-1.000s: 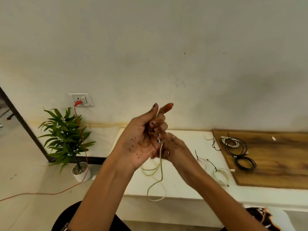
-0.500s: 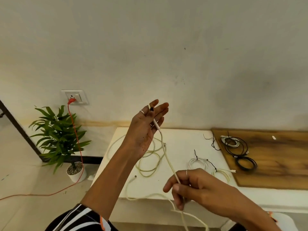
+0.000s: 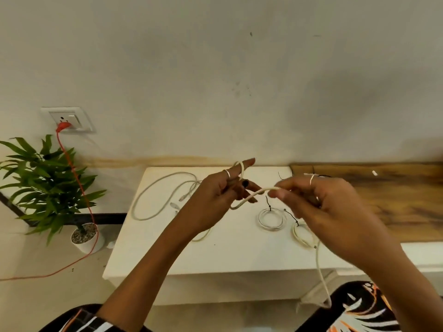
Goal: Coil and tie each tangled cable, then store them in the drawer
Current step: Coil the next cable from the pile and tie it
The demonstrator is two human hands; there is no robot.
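Note:
A cream cable (image 3: 254, 194) runs between my two hands above the white table (image 3: 230, 255). My left hand (image 3: 223, 195) holds one end, with the cable looped over its raised forefinger. My right hand (image 3: 318, 207) pinches the cable a short way along; the rest hangs down past the table's front edge (image 3: 322, 279). A loose white cable (image 3: 155, 200) sprawls on the table's left side. Two small tied white coils (image 3: 272, 219) (image 3: 302, 237) lie near the middle, the right one partly hidden by my right hand.
A wooden board (image 3: 395, 202) covers the table's right part. A potted plant (image 3: 50, 188) stands on the floor at the left. An orange cord (image 3: 79, 188) runs from the wall socket (image 3: 69, 119) down across the floor. No drawer is in view.
My right hand has come up from low near the table's front to level with my left hand, bringing the cable with it. My left hand has lowered and now has the cable over its forefinger.

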